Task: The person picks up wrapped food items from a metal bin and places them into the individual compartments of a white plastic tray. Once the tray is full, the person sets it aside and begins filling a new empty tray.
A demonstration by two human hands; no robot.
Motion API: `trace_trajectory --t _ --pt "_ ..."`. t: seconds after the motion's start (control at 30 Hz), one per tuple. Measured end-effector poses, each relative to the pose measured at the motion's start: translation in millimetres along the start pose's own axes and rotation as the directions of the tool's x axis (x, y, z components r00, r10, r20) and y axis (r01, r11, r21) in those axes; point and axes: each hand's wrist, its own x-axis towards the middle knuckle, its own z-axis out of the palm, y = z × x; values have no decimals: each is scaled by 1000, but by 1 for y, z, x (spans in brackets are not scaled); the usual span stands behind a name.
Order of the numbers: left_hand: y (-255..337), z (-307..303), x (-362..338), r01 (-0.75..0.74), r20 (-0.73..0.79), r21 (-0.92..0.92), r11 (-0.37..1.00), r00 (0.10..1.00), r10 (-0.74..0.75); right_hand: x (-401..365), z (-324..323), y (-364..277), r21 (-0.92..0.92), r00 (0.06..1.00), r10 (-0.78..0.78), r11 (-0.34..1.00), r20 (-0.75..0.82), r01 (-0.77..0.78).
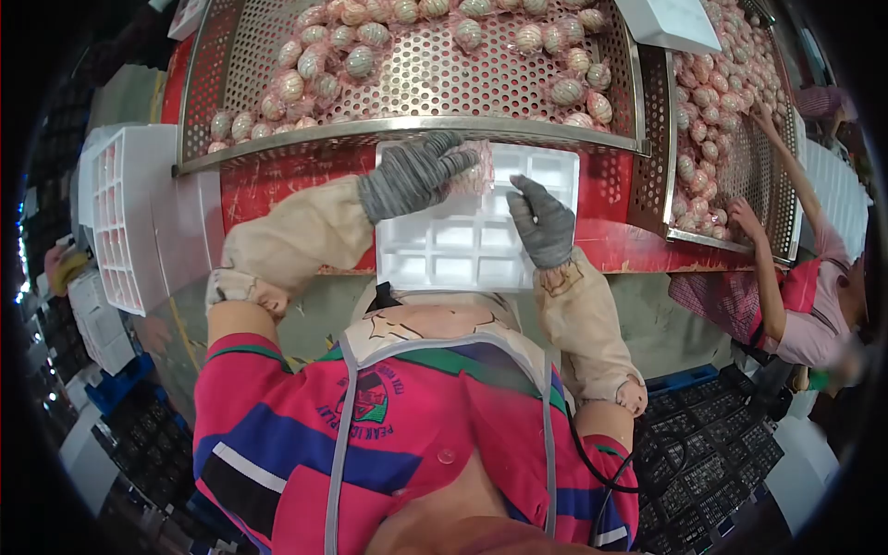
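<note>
Here: one pink-wrapped item, shape blurred, at the left hand's fingertips, over the far row of a white tray, upper centre of the frame.

Risks, as judged: loose wrapping snagging on a tray divider or glove, tipping the item askew; a slack hold letting it roll; the tray, near the red table's edge, shifting if pressed.

Left hand: striped grey glove, palm down, fingers reaching right, elbow bent; fingertips against the wrapping, thumb hidden, so a true pinch cannot be told.

Right hand: grey glove, above the tray's right side, fingers partly bent and loosely parted, nothing visibly held.

Beyond: metal bin, top of frame, with wrapped balls.
</note>
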Motion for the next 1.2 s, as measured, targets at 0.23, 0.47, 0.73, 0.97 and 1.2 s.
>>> trace_trajectory --t 0.23,0.47,0.73,0.97,1.2 --pt "4 18 -24 175 -120 -89 980 975 -185 51 38 -1 -411 917 -34 887 397 211" --pt "-3 19 -19 548 135 79 833 822 -554 74 46 2 -452 839 36 854 543 256" --pt "-32 61 -1 500 229 450 740 736 -637 83 61 17 -490 824 -22 795 566 358" --pt "4 -57 107 333 360 353 875 814 -455 98 67 4 -539 805 190 823 562 182" --pt "-189 46 171 6 293 629 778 924 -244 86 61 17 -436 888 70 887 455 154"
